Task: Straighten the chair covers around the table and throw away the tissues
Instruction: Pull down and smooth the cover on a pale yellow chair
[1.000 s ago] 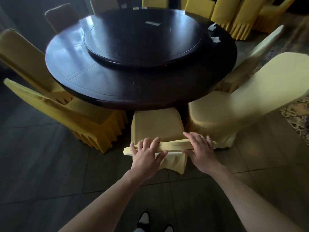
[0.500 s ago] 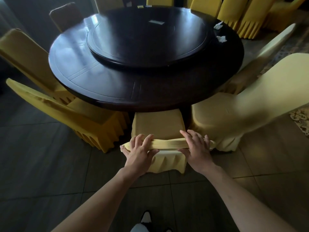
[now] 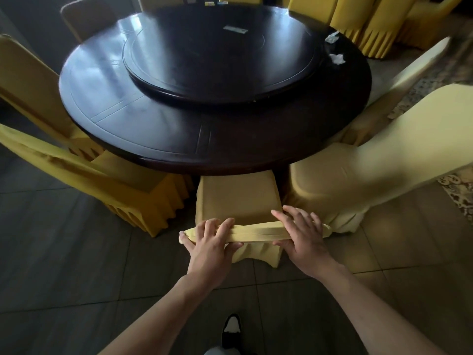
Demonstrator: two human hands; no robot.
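A chair in a yellow cover (image 3: 236, 196) stands pushed under the near edge of the round dark table (image 3: 179, 134). The top of its backrest (image 3: 256, 233) runs straight across below me. My left hand (image 3: 211, 243) grips the left end of that top edge, fingers over the front and thumb behind. My right hand (image 3: 302, 234) grips the right end the same way. Two crumpled white tissues (image 3: 332, 37) (image 3: 337, 58) lie on the table's far right rim.
A lazy Susan (image 3: 220, 52) fills the table's middle, with a small card (image 3: 235, 30) on it. More yellow-covered chairs stand at left (image 3: 84, 175), at right (image 3: 358, 172) and stacked at the back right (image 3: 371, 24). A patterned rug (image 3: 458, 190) lies at right. My shoe (image 3: 231, 331) shows below.
The chair has slid a little further under the table. Both hands have stayed on the backrest top and moved forward with it.
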